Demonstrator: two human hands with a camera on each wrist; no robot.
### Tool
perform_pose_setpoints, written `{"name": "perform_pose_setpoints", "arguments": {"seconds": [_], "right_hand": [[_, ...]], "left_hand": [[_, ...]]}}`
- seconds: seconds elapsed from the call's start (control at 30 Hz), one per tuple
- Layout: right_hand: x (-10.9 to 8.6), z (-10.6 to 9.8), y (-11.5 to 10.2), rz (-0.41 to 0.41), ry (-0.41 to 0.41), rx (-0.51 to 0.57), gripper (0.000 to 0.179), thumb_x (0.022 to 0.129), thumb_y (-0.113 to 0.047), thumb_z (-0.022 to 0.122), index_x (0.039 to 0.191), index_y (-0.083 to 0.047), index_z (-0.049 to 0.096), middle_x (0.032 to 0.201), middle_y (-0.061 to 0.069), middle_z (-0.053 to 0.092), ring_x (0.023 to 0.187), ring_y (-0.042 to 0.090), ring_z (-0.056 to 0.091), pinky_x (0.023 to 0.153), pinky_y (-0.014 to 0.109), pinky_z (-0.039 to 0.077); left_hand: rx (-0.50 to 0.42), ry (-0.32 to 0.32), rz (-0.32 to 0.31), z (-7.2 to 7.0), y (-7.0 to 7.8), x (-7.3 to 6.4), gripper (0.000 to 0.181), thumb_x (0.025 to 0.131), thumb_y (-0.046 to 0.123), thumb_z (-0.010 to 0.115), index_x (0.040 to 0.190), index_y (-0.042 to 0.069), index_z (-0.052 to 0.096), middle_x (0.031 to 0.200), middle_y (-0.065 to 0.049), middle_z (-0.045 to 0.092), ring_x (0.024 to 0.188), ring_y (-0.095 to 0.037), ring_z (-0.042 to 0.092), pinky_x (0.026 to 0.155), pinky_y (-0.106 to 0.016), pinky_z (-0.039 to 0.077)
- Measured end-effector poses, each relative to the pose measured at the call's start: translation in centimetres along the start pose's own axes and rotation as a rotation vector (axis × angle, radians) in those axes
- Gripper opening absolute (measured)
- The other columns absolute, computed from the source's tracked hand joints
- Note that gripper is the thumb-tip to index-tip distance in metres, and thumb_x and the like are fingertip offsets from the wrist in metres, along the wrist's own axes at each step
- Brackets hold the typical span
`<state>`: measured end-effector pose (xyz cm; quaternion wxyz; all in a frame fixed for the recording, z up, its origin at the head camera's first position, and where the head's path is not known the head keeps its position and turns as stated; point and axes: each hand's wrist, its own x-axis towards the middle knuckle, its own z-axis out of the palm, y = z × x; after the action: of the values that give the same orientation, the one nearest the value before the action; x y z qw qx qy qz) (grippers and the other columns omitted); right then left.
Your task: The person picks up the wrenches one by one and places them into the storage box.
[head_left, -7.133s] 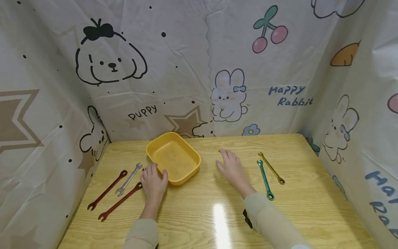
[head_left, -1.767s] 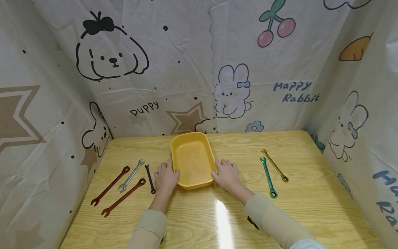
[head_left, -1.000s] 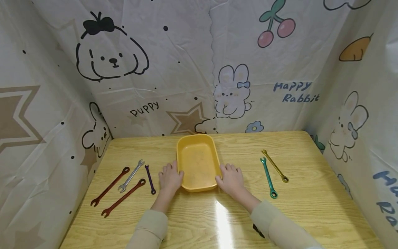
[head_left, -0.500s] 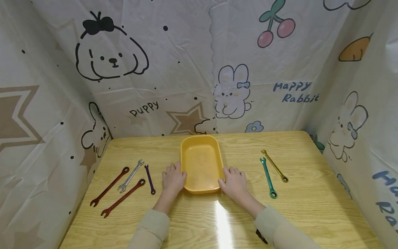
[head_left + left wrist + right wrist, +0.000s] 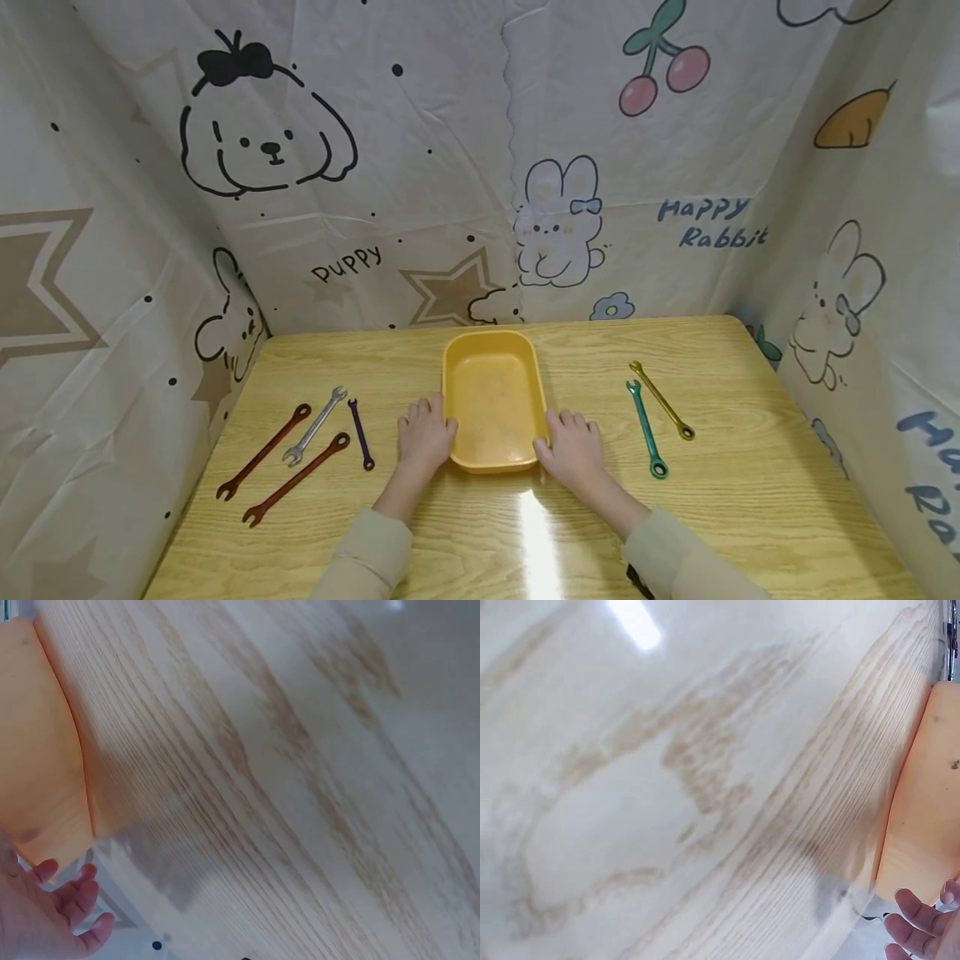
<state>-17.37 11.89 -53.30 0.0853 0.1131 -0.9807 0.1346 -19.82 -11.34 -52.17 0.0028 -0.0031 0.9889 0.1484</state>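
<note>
lettering runs across the printed cloth (image 5: 450, 167) beyond my fingers: "puppy" (image 5: 347, 264) in black ahead and left of my left hand (image 5: 425, 435), "happy rabbit" (image 5: 714, 223) in blue ahead and right of my right hand (image 5: 574, 448). farther right, more blue lettering (image 5: 911, 423) is cut off by the edge of view; i read "ha" above "ra". the yellow bin (image 5: 495, 408) sits on the wooden table (image 5: 465, 567) between my hands; each hand grips a side wall near the end closest to me, thumb at the rim, fingers curled along the outside. left of my left fingers, near them, lies a purple wrench (image 5: 361, 434); past it are a silver wrench (image 5: 316, 424) and two dark red wrenches (image 5: 264, 451). right of my right fingers, well apart, lie a green wrench (image 5: 646, 427) and a gold wrench (image 5: 660, 398). any stamping on the wrenches is too small to read.
</note>
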Motion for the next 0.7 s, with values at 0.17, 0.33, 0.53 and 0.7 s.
{"name": "perform_pose_setpoints", "arguments": {"seconds": [0.17, 0.33, 0.53, 0.7], "right_hand": [[-0.4, 0.0, 0.2, -0.003, 0.017, 0.003, 0.015, 0.081, -0.026, 0.054, 0.083, -0.013, 0.047, 0.074, 0.001, 0.045, 0.068, 0.020, 0.042, 0.062, 0.037, 0.035], [-0.7, -0.2, 0.3, -0.013, 0.038, 0.009, 0.015, 0.080, -0.025, 0.055, 0.081, -0.013, 0.046, 0.072, 0.001, 0.044, 0.064, 0.019, 0.039, 0.060, 0.036, 0.033], [-1.1, -0.3, 0.5, -0.008, 0.034, 0.008, 0.015, 0.080, -0.025, 0.055, 0.081, -0.013, 0.046, 0.073, 0.001, 0.045, 0.064, 0.018, 0.038, 0.060, 0.036, 0.034], [-1.5, -0.5, 0.5, -0.015, 0.055, 0.013, 0.014, 0.079, -0.025, 0.054, 0.081, -0.013, 0.046, 0.071, 0.000, 0.043, 0.062, 0.018, 0.037, 0.059, 0.035, 0.033]], "left_hand": [[0.011, -0.001, 0.006, 0.1, 0.2, -0.2, 0.041, 0.089, 0.029, 0.048, 0.123, 0.007, 0.042, 0.106, -0.016, 0.049, 0.099, -0.032, 0.043, 0.080, -0.048, 0.034], [0.016, 0.013, 0.021, 0.3, 0.4, -0.4, 0.040, 0.089, 0.028, 0.049, 0.121, 0.006, 0.042, 0.104, -0.016, 0.049, 0.098, -0.032, 0.044, 0.079, -0.047, 0.035], [0.019, 0.020, 0.036, 0.4, 0.5, -0.6, 0.038, 0.089, 0.028, 0.049, 0.119, 0.006, 0.042, 0.101, -0.015, 0.049, 0.095, -0.031, 0.045, 0.076, -0.046, 0.035], [0.018, 0.012, 0.041, 0.5, 0.7, -0.8, 0.038, 0.089, 0.028, 0.049, 0.119, 0.006, 0.042, 0.102, -0.015, 0.050, 0.095, -0.031, 0.045, 0.077, -0.046, 0.035]]}}
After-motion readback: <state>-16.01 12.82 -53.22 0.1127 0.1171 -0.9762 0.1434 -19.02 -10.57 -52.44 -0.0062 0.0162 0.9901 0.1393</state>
